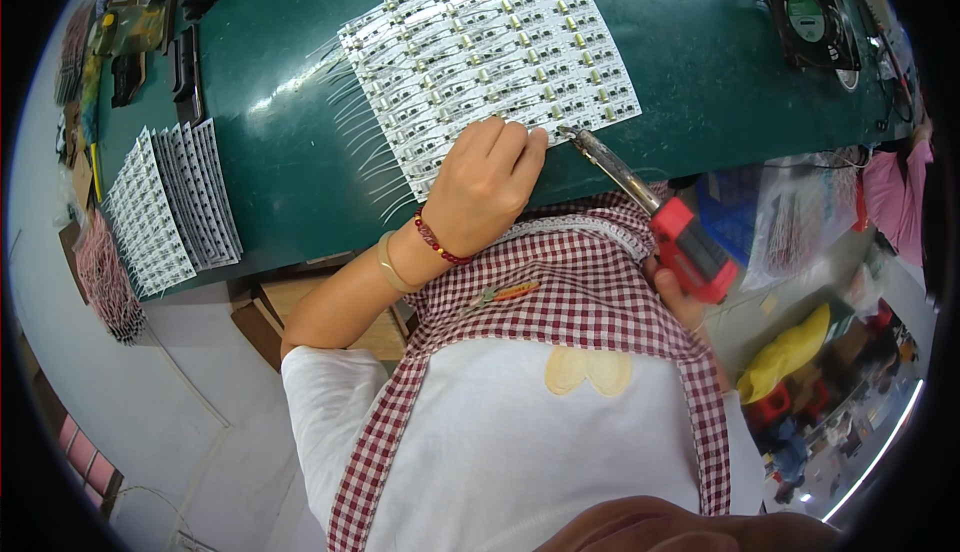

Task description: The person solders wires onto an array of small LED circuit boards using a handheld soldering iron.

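A large white panel of small circuit boards [500,52] lies on the green tabletop, with thin white wires [365,142] fanning out past its left side. My left hand [485,177] rests at the panel's near edge, its fingers bent and pressed together; whatever is between them is hidden. In my right hand [677,297] is a soldering iron [690,247] with a red and black grip. The iron slants up and left, and its metal tip is at the panel's near edge, just right of my left fingertips. I cannot tell whether the tip touches the board.
A stack of similar circuit board panels [175,207] stands at the table's left edge, with bundled pink wires [105,277] beside it. A black fan [812,17] sits at the far right. Dark tools [185,72] lie far left. Below the table's right side are plastic bags [795,222].
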The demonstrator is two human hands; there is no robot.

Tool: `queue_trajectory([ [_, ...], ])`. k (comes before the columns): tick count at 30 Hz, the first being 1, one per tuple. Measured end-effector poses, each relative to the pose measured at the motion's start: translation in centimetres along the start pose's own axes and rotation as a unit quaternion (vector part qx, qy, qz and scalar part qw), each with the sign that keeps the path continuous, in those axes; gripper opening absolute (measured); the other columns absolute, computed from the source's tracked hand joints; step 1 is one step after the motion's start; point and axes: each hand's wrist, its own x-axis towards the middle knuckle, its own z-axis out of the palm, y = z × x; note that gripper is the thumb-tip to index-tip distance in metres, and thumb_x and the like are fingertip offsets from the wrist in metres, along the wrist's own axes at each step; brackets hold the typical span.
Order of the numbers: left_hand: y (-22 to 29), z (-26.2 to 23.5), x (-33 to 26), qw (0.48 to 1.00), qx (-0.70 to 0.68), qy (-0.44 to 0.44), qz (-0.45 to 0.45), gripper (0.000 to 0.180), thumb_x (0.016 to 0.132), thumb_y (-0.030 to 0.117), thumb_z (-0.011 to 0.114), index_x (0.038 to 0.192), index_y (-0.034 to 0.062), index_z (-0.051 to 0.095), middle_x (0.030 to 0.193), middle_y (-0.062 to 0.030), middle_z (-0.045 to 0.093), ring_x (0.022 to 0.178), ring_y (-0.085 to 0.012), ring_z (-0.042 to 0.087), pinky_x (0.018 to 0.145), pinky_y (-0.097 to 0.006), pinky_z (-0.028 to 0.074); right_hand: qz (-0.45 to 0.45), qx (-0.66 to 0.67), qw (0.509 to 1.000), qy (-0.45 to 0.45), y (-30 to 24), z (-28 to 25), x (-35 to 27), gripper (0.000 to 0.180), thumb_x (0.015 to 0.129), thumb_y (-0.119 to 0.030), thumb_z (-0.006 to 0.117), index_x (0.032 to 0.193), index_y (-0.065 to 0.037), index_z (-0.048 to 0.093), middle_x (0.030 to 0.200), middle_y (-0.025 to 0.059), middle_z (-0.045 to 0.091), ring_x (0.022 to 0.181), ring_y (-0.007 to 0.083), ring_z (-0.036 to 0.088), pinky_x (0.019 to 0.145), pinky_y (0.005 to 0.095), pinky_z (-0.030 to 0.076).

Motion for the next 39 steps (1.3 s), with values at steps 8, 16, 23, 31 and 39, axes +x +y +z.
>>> queue_trajectory([
  [8,-0.2,-0.3,0.6,1.000,-0.013,-0.022,-0.002,0.027,0.070,-0.004,0.062,0.097,-0.0014,0.066,0.075,-0.0083,0.047,0.070,-0.0231,0.051,0.062,-0.034,0.043,-0.018,-0.060,0.998,-0.025,0.5,-0.5,0.5,0.018,0.086,-0.012,0.068,0.100,-0.001,0.065,0.089,0.0050,0.066,0.082,0.0145,0.062,0.073,0.0287,0.049],
  [16,-0.5,-0.4,0.6,0.999,-0.022,-0.025,-0.003,0.027,0.069,-0.004,0.062,0.096,-0.0008,0.066,0.075,-0.0084,0.048,0.071,-0.0233,0.052,0.063,-0.033,0.045,0.011,0.053,0.997,0.054,-0.3,0.5,-0.4,0.022,0.086,-0.016,0.070,0.102,-0.001,0.064,0.088,0.0039,0.065,0.080,0.0133,0.061,0.073,0.0282,0.049],
  [23,-0.9,-0.2,-0.1,0.999,-0.047,-0.002,0.015,0.028,0.068,-0.004,0.064,0.096,-0.0007,0.067,0.075,-0.0075,0.050,0.068,-0.0219,0.051,0.060,-0.032,0.044,0.012,0.067,0.997,0.038,0.3,0.0,-0.7,0.024,0.086,-0.017,0.071,0.102,-0.001,0.064,0.088,0.0039,0.064,0.081,0.0126,0.060,0.073,0.0274,0.048],
  [31,-0.6,0.1,0.0,0.999,-0.017,-0.011,0.026,0.027,0.069,-0.003,0.064,0.096,-0.0013,0.067,0.073,-0.0073,0.049,0.067,-0.0219,0.051,0.060,-0.033,0.043,0.027,0.028,0.999,0.016,1.3,-0.5,-0.7,0.023,0.085,-0.018,0.072,0.101,-0.002,0.066,0.087,0.0038,0.066,0.078,0.0139,0.062,0.071,0.0279,0.049],
  [39,-0.3,0.0,0.1,1.000,-0.010,-0.007,0.028,0.028,0.068,-0.004,0.063,0.096,-0.0025,0.067,0.073,-0.0076,0.048,0.067,-0.0223,0.050,0.059,-0.034,0.043,0.000,-0.028,0.999,0.028,0.3,0.0,-0.1,0.024,0.083,-0.019,0.073,0.098,-0.001,0.067,0.086,0.0051,0.068,0.078,0.0136,0.063,0.070,0.0276,0.049],
])
